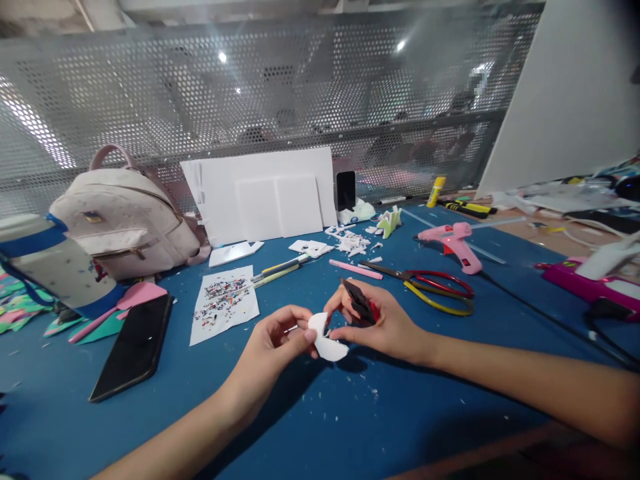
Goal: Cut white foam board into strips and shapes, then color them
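Forearms (pixel 200 427) angle in from both sides: the left hand (pixel 275 340) pinches a curved white piece (pixel 326 347) above the blue surface (pixel 320 427), while the right hand (pixel 383 327), half-curled around a dark tool (pixel 358 300), holds its fingertips (pixel 339 334) at the piece's notched side.
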Available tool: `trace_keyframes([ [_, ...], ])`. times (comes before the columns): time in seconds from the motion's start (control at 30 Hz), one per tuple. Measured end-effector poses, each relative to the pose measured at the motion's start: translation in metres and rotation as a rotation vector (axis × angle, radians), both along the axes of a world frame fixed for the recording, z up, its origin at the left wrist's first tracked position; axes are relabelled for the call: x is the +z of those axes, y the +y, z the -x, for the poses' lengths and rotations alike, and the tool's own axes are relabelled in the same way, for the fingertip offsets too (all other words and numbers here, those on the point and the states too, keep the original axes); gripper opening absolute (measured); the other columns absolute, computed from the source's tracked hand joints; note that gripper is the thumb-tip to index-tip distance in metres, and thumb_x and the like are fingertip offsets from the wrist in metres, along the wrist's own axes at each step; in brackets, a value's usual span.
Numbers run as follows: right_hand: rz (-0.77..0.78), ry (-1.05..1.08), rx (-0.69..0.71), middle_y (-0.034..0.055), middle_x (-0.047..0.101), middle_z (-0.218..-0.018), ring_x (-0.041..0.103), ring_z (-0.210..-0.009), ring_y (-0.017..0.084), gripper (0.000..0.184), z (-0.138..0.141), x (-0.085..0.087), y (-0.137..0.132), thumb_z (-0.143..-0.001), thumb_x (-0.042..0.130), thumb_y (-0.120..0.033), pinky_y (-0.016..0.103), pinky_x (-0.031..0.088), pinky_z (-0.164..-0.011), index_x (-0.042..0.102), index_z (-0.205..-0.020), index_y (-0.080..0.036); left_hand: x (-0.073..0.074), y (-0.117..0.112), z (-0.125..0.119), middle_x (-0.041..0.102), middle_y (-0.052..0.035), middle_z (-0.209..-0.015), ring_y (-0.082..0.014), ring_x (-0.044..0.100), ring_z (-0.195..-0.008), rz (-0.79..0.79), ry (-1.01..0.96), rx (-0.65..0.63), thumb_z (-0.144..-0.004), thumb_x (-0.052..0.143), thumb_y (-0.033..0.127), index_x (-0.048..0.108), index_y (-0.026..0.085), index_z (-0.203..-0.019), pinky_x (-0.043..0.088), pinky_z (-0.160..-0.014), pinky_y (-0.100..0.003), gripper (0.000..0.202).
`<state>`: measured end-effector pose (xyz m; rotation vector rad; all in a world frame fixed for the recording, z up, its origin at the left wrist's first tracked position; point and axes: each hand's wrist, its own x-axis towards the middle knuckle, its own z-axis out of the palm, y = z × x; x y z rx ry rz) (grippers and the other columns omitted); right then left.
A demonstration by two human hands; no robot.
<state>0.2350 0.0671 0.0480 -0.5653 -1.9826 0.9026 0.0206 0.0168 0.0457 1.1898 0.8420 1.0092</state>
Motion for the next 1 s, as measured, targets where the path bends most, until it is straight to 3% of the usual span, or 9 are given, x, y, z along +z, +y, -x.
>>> trace_keyframes([
  [0.2,0.022,0.013,0.013,-0.0002,0.061,-0.078,0.049,-0.065,0.013,0.026,0.003,0.005,-0.003,-0.082,0.078,-0.031,0.026,0.040,-0.059,0.056,-0.079,-0.018,0.000,0.001,-0.001,0.063,-0.0009,-0.088,-0.0091,0.057,-0.073,0.000,0.020,0.009,-0.087,0.073,0.035,0.065,0.016,-0.097,0.043,-0.074,-0.021,0.023],
  [0.4,0.001,-0.006,-0.007,-0.0008,0.061,-0.079,0.044,-0.062,0.011,0.029,0.002,0.003,-0.002,-0.083,0.076,-0.031,0.026,0.040,-0.056,0.050,-0.078,-0.020,0.001,0.001,-0.001,0.063,-0.0004,-0.087,-0.0087,0.057,-0.072,0.004,0.031,0.014,-0.087,0.073,0.034,0.065,0.016,-0.097,0.043,-0.073,-0.021,0.022],
  [0.57,-0.041,-0.065,-0.082,-0.0004,0.066,-0.079,0.050,-0.062,0.013,0.040,0.000,0.002,0.005,-0.087,0.070,-0.039,0.028,0.044,-0.058,0.036,-0.075,-0.023,0.001,0.001,-0.001,0.062,0.0000,-0.085,-0.0090,0.057,-0.071,0.007,0.029,0.036,-0.086,0.075,0.035,0.065,0.016,-0.096,0.044,-0.072,-0.021,0.024],
  [0.67,-0.103,-0.119,-0.228,-0.0002,0.068,-0.079,0.052,-0.062,0.014,0.036,-0.009,0.005,0.029,-0.086,0.069,-0.043,0.029,0.046,-0.061,0.041,-0.075,-0.023,0.001,0.001,-0.001,0.062,-0.0004,-0.087,-0.0093,0.057,-0.072,0.011,0.027,0.051,-0.086,0.074,0.036,0.064,0.016,-0.097,0.044,-0.073,-0.022,0.024],
  [0.77,-0.181,-0.180,-0.496,0.0034,0.070,-0.086,0.060,-0.077,0.019,0.024,-0.032,0.012,0.069,-0.085,0.068,-0.037,0.034,0.046,-0.074,0.051,-0.079,-0.022,0.002,0.002,-0.001,0.062,-0.0013,-0.088,-0.0097,0.056,-0.073,0.013,0.028,0.071,-0.086,0.074,0.036,0.064,0.016,-0.097,0.044,-0.073,-0.022,0.025],
  [0.9,-0.223,-0.326,-0.841,0.0074,0.066,-0.076,0.060,-0.075,0.027,0.022,-0.067,0.017,0.116,-0.079,0.072,-0.035,0.034,0.038,-0.063,0.055,-0.079,-0.022,0.001,0.003,0.000,0.063,-0.0016,-0.086,-0.0101,0.057,-0.072,0.011,0.032,0.077,-0.085,0.075,0.037,0.065,0.016,-0.096,0.044,-0.072,-0.022,0.026],
  [1.0,-0.241,-0.420,-0.954,0.0075,0.062,-0.068,0.058,-0.069,0.029,0.023,-0.080,0.013,0.130,-0.078,0.073,-0.039,0.033,0.031,-0.058,0.058,-0.082,-0.021,-0.001,0.004,0.001,0.064,-0.0015,-0.085,-0.0104,0.057,-0.072,0.005,0.032,0.082,-0.084,0.075,0.037,0.066,0.017,-0.096,0.044,-0.071,-0.022,0.025],
])
